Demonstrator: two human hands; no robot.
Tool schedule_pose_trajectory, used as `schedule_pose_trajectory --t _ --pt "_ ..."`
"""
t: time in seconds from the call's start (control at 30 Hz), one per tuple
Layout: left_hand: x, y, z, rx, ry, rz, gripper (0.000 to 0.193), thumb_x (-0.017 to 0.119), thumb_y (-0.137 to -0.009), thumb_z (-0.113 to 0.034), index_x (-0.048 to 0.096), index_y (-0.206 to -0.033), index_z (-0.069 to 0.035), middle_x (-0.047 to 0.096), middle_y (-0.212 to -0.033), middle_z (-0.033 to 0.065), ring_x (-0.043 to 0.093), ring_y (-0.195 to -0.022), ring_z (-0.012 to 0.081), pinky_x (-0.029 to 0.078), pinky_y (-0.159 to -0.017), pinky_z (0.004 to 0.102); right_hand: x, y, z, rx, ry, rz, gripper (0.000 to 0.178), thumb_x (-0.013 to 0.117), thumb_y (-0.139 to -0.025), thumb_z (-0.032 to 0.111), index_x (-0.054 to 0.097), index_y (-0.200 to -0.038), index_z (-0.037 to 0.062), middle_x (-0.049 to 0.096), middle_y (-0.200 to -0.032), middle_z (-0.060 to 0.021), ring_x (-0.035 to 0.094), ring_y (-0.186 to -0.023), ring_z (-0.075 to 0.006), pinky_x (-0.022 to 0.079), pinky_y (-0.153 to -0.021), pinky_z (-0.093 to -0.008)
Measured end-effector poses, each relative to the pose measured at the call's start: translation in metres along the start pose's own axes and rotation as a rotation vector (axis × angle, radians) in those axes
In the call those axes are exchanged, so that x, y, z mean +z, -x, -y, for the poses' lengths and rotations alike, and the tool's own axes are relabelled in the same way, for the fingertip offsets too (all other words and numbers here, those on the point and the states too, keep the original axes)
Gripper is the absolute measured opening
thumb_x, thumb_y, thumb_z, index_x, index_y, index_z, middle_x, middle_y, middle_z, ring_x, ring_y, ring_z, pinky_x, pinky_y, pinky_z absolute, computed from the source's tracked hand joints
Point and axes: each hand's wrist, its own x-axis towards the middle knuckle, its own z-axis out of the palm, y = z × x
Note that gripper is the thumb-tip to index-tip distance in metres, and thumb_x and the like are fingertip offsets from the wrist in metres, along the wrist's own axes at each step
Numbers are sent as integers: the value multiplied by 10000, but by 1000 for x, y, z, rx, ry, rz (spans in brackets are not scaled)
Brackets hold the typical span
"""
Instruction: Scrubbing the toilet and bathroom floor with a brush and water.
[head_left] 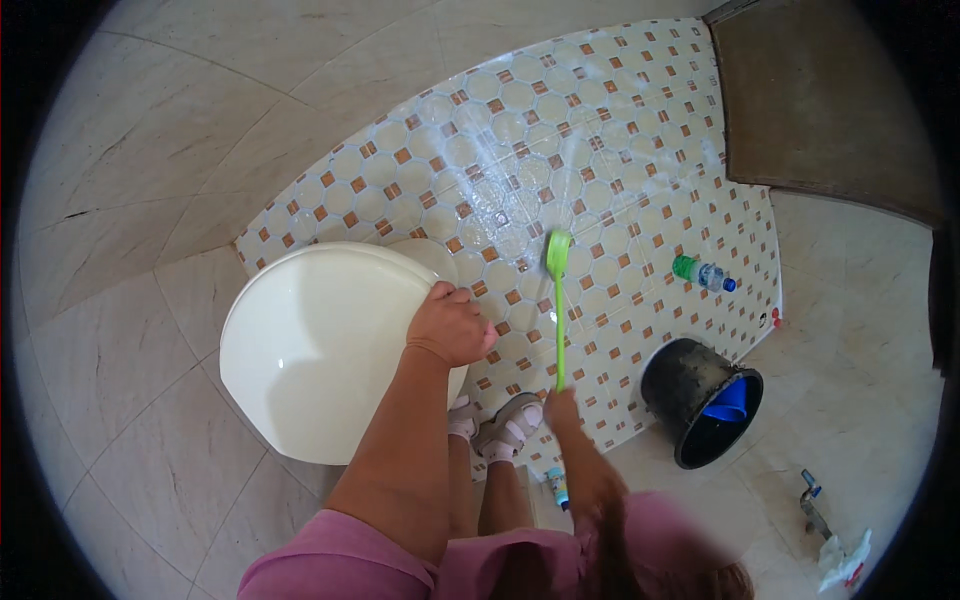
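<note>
My right hand (562,408) is closed round the end of a bright green long-handled scrub brush (560,330). The brush's head is down on the wet, soapy tiled floor (620,250), ahead of my feet. To the left, my left hand (452,325) grips the right rim of a large cream washbasin (330,350), fingers curled over the edge. The basin's inside holds only shadow and a small glint. White suds streak the tiles beyond the brush.
A black bucket (690,395) with a blue dipper (728,402) in it stands at right. A clear bottle with green liquid (703,273) lies beyond it. A small bottle (557,488) is near my sandals (510,425). A tap (815,505) and brown door (825,95) are at right.
</note>
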Motion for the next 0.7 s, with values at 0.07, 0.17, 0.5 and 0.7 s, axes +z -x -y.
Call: schedule_pose_trajectory --t 0.07,0.17,0.5,0.7 --pt "-3 4 1 -22 -13 40 214 508 -621 -250 561 -455 -127 526 -521 -25 484 -622 123 337 -693 283 -11 21 15 75 6 56 435 439 -772 290 373 -993 -78 474 -950 -308 474 -904 -419 366 -795 -461" --pt "-7 -6 -7 15 -23 17 222 506 -625 -247 554 -446 -124 528 -525 -24 482 -626 123 336 -696 287 -61 -75 43 -176 112 -143 372 395 -797 307 407 -939 -37 513 -861 -273 510 -829 -396 418 -708 -440" --pt "-13 1 2 -47 -59 88 212 501 -637 -238 552 -461 -132 539 -559 -29 483 -649 120 333 -705 294 26 8 46 60 -104 54 458 415 -784 353 410 -989 -56 506 -940 -252 497 -885 -388 398 -758 -439" --pt "-10 -8 -4 14 -22 27 186 509 -621 -226 553 -460 -142 536 -564 -38 481 -638 119 338 -698 292 -71 -130 72 -11 -312 -162 347 378 -801 341 437 -779 -1 522 -628 -161 549 -556 -275 440 -457 -388"
